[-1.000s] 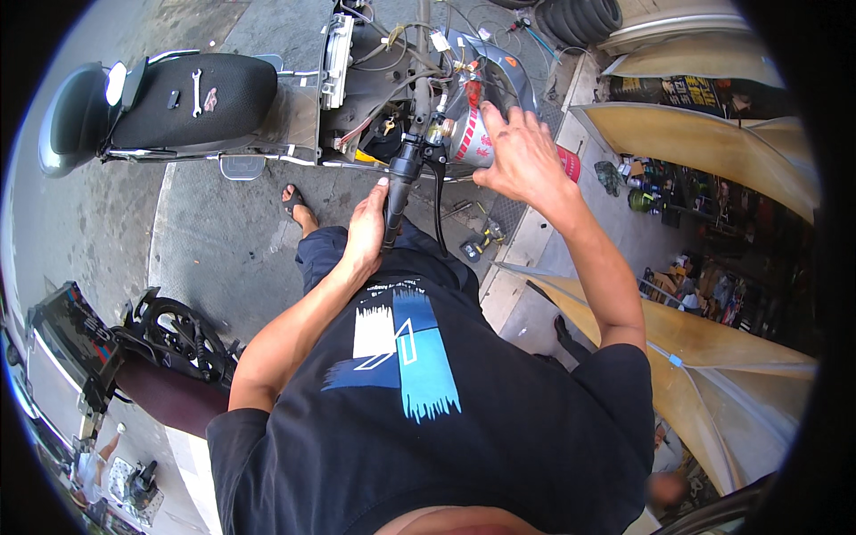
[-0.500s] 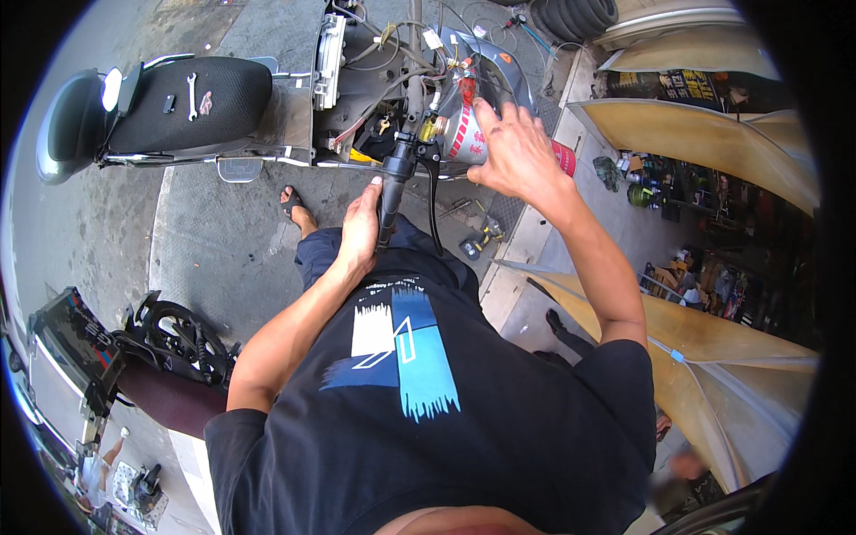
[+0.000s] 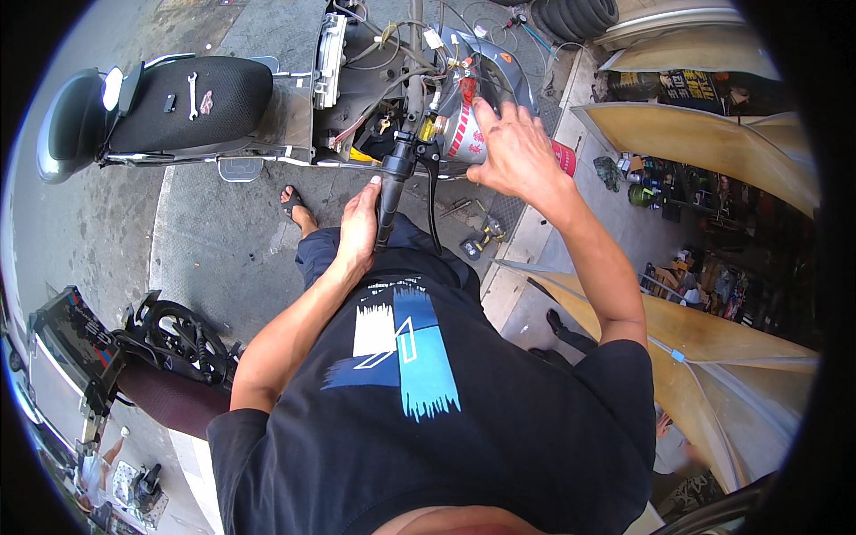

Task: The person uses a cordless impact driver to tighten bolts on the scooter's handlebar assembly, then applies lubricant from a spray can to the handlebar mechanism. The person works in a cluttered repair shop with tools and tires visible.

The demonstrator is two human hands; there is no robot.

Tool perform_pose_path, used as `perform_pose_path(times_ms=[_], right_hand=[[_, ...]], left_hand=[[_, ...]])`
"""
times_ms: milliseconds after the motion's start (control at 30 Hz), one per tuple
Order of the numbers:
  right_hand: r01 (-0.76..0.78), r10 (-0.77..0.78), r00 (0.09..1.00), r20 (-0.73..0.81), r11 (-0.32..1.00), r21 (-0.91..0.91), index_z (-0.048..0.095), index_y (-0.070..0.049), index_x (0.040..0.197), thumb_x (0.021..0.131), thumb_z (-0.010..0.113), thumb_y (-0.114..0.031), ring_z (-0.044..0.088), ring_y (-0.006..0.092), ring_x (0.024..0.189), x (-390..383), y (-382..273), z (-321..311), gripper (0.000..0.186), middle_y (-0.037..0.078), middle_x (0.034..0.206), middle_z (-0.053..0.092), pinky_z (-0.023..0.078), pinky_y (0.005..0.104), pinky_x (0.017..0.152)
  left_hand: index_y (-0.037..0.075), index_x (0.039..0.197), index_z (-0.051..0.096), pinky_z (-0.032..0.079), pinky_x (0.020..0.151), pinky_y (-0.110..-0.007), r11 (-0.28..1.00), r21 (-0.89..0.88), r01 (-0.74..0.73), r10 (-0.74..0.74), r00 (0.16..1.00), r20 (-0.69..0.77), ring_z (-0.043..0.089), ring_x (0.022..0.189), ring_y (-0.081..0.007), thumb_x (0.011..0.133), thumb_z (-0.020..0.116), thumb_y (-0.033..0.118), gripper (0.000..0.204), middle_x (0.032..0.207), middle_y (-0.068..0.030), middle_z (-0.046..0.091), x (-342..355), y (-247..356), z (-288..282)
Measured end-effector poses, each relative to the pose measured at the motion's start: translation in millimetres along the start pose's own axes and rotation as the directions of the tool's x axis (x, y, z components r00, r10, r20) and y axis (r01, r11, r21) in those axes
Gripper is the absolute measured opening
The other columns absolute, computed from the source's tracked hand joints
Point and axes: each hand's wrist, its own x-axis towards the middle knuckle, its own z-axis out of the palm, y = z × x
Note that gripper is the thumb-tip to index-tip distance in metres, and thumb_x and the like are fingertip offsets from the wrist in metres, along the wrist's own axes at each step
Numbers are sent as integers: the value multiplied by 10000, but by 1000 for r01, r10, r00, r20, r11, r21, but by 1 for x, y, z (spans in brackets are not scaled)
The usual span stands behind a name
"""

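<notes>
My right hand (image 3: 517, 153) is closed round a white bottle with red stripes (image 3: 464, 134), which lies tipped on its side. The bottle's red end (image 3: 563, 158) shows beyond my palm. At its other end, something yellowish and see-through (image 3: 429, 129) sits against the handlebar fittings; whether liquid runs out I cannot make out. My left hand (image 3: 360, 223) is at the black handlebar grip (image 3: 387, 214), thumb up along its side and the other fingers mostly hidden. A black brake lever (image 3: 434, 201) curves down between my hands. Bare wires and connectors (image 3: 437, 58) spread above the bottle.
The scooter's black seat (image 3: 192, 102) carries a wrench (image 3: 192, 96) and small parts. On the ground by my legs lies a yellow-black power drill (image 3: 483, 239). Stacked tyres (image 3: 575, 20) stand at the far right, and yellowish panels (image 3: 695, 152) line the shop front.
Both my hands keep their places, with the bottle still tipped in the right one. At the lower right, a blurred person has shifted slightly.
</notes>
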Motion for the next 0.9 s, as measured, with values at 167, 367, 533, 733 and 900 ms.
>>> perform_pose_path(times_ms=[167, 367, 533, 733, 900], right_hand=[[-22, 21, 998, 64, 1000, 5, 420, -21, 1536, 702, 894, -339, 591, 487, 1222, 0, -3, -6, 1010, 335, 1316, 584, 485, 559, 1033], [-14, 14, 999, 30, 1000, 9, 441, -18, 1513, 703, 893, -336, 598, 485, 1209, 0, -1, -4, 981, 327, 1283, 598, 488, 566, 1019], [6, -2, 998, -61, 998, 64, 458, 3, 1493, 708, 889, -342, 610, 482, 1187, -2, 3, 11, 959, 317, 1240, 614, 495, 574, 1003], [-81, 102, 994, -48, 942, 326, 395, 21, 1531, 679, 879, -261, 579, 482, 1258, -7, 11, 39, 1019, 315, 1329, 585, 478, 500, 1094], [-4, 144, 976, -165, 767, 642, 386, 31, 1522, 691, 875, -234, 576, 431, 1333, -25, 20, 69, 1000, 292, 1414, 575, 462, 451, 1144]], left_hand=[[40, 946, 674, 496, 475, -274, 1000, 16, -21, 21, 1000, -11, 623, 527, -158, 1089, 489, 517, 531, 799, -102, 728, -1, 0, -1], [31, 984, 651, 497, 473, -265, 998, -9, -68, 68, 998, -15, 625, 530, -173, 1090, 511, 485, 486, 817, -128, 720, 7, -9, -4], [34, 1056, 634, 507, 501, -279, 995, 16, -101, 102, 994, -32, 634, 562, -186, 1100, 504, 443, 431, 854, -141, 717, 7, -9, -8], [-35, 1153, 671, 460, 800, -274, 969, 102, -225, 241, 955, -175, 573, 885, -116, 1057, 556, 337, 401, 949, -65, 656, -2, -1, -2], [-26, 1262, 628, 493, 802, -252, 960, 166, -226, 255, 950, -179, 592, 904, -125, 1060, 461, 195, 343, 990, -81, 651, -15, 11, -6]])
